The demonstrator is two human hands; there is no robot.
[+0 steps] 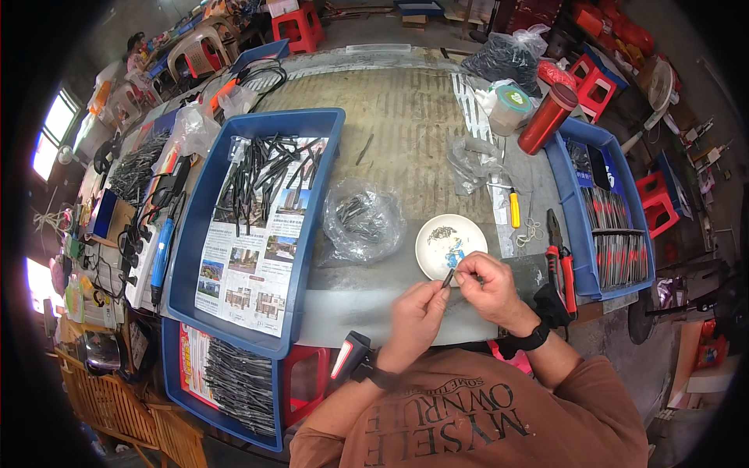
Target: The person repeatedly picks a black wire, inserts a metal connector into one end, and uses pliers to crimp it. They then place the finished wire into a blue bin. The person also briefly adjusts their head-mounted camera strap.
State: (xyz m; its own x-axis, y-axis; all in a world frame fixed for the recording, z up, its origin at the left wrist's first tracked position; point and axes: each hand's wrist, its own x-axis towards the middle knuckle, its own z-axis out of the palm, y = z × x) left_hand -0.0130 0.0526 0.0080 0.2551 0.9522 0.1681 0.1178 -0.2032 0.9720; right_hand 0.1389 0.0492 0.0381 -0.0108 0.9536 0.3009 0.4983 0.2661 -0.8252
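My left hand (419, 313) pinches a short, thin black stick (448, 278) that points up and away from me. Close beside it, the fingers of my right hand (491, 290) are pinched together at the stick's far end; whatever they hold is too small to make out. Just beyond both hands stands a white round bowl (427, 261) with small dark and metallic bits and something blue inside. To its left lies a clear plastic bag (331, 234) of short dark pieces. A large blue tray (316, 226), lined with newspaper, holds loose black sticks (261, 175).
A lower blue tray (234, 433) of black sticks sits at the left. On the right are red-handled pliers (568, 277), a yellow screwdriver (514, 209), a red flask (548, 118), a lidded plastic tub (509, 113) and a blue crate (597, 285) of bundled red-and-black pieces.
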